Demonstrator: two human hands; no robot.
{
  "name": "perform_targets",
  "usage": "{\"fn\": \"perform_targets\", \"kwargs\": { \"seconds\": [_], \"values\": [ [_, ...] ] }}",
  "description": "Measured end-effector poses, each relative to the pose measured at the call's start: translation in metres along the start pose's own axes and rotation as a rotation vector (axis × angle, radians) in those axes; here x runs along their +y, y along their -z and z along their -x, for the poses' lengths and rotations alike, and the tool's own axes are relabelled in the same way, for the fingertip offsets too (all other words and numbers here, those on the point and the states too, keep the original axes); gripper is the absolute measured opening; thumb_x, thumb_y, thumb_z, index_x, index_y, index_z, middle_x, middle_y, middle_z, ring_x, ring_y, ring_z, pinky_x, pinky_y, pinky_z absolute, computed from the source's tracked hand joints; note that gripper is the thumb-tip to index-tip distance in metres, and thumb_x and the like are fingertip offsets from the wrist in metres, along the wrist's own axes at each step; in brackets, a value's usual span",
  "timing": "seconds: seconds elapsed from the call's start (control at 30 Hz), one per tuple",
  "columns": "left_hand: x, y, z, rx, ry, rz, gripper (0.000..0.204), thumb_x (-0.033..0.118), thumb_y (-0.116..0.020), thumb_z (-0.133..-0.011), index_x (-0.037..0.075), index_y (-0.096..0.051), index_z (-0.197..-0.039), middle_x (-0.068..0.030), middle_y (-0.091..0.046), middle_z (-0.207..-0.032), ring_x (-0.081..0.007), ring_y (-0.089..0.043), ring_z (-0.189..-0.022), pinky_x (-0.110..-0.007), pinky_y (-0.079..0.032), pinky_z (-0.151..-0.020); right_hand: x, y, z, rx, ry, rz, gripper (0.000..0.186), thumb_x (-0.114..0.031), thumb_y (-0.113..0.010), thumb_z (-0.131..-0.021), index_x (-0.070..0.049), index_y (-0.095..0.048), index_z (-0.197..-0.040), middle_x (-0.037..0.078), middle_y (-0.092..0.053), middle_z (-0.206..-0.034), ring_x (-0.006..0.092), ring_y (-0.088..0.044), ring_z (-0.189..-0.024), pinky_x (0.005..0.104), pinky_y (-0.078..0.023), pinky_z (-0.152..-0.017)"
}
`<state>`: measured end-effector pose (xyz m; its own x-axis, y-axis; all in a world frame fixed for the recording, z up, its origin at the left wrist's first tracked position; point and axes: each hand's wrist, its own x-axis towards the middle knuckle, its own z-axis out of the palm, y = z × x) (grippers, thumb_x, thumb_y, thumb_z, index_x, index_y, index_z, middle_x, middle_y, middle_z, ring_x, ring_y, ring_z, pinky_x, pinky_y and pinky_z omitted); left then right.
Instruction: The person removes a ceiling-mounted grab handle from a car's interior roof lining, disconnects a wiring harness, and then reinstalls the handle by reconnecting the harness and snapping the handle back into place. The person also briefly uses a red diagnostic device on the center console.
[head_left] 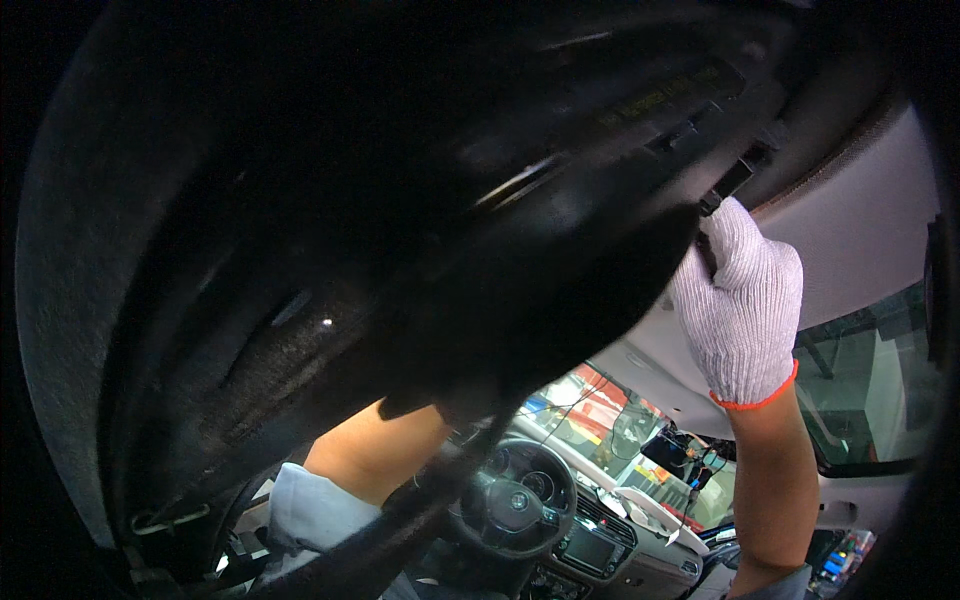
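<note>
A large dark moulded panel (600, 270) fills most of the upper and left part of the picture, close to the camera. It looks like car interior trim, but its exact kind is too dark to tell. At its right edge is my right hand (745, 300), in a white knitted glove with an orange cuff. Its fingers are closed at the panel's edge, just below a small black clip-like piece (728, 185). Some of the fingertips are hidden. My left forearm (380, 455), with a rolled light-blue sleeve, reaches up behind the panel, which hides the left hand.
Below are a steering wheel (515, 505) and a dashboard with a dark screen (588, 550). A pale headliner (860, 210) runs along the upper right, above a window (870, 380). Near the windscreen hangs a dark device (665, 450) with loose cables.
</note>
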<state>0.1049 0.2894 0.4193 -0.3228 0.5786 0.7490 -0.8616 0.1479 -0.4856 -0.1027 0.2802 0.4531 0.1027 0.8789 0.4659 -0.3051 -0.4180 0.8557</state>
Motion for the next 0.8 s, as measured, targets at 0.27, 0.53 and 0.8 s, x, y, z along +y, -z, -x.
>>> {"fn": "perform_targets", "kwargs": {
  "seconds": [0.27,0.53,0.8],
  "values": [
    [-0.012,-0.003,0.008,-0.024,-0.077,0.041,0.03,0.015,-0.065,-0.095,0.002,-0.065,-0.122,-0.0136,-0.068,-0.113,-0.0223,-0.068,-0.102,-0.032,-0.054,-0.09,0.001,0.001,0.001,-0.031,-0.003,-0.048,0.013,-0.019,-0.07,-0.091,-0.008,-0.066,-0.096,0.013,-0.069,-0.068,0.0257,-0.071,-0.057,0.0338,-0.056,-0.053],
    [-0.014,0.006,0.014,-0.089,-0.092,-0.119,0.035,0.015,-0.066,-0.094,0.002,-0.063,-0.126,-0.0135,-0.067,-0.119,-0.0231,-0.066,-0.109,-0.034,-0.052,-0.097,0.004,-0.002,0.003,-0.038,0.026,0.026,0.015,-0.019,-0.07,-0.092,-0.007,-0.066,-0.098,0.012,-0.07,-0.067,0.0238,-0.072,-0.057,0.0332,-0.056,-0.051],
    [0.002,0.007,0.009,-0.082,0.036,0.032,0.037,0.015,-0.067,-0.093,0.002,-0.062,-0.128,-0.0137,-0.066,-0.122,-0.0236,-0.065,-0.112,-0.035,-0.051,-0.1,0.005,-0.004,0.003,-0.04,0.025,0.003,0.017,-0.02,-0.071,-0.091,-0.006,-0.066,-0.1,0.012,-0.07,-0.068,0.0239,-0.071,-0.057,0.033,-0.057,-0.052]
  ]
}}
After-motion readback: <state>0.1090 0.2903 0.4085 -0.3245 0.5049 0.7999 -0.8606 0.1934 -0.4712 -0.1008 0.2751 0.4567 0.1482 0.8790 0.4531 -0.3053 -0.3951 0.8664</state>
